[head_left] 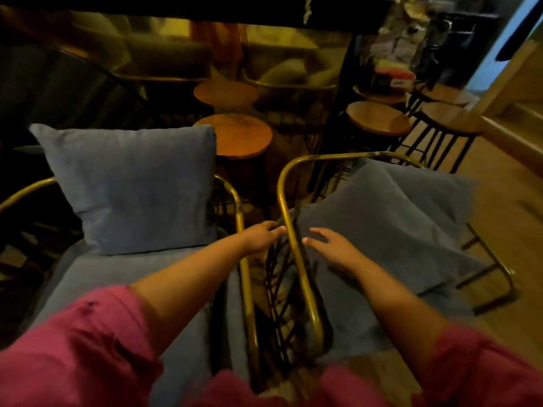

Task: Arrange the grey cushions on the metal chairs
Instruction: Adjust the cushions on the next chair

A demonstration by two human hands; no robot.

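Nearest the camera, two pink sleeves (73,342) lead forward to bare forearms and both hands. The left hand (261,235) is at the curved brass armrest (289,218) of the right-hand metal chair (311,304), fingertips touching or just short of the tube; contact cannot be confirmed. The right hand (332,245) is spread flat, fingers released, hovering over or resting lightly on the slumped grey cushion (390,212) just beyond it. Neither hand is clenched or grasping anything.

Left of the left hand, the second metal chair (235,198) carries an upright back cushion (132,186) standing on its seat cushion (117,289); this chair appears finished. Beyond the hands stand round wooden stools (238,136).

Step in hand, by judgement: the right-hand chair. Its back cushion lies tilted and sagging toward the far side rather than upright.

Next move calls for:
- closing the right hand on the near edge of the slumped cushion;
- steadying the frame with the left hand;
- raising the cushion upright against the chair back, matching the left chair.
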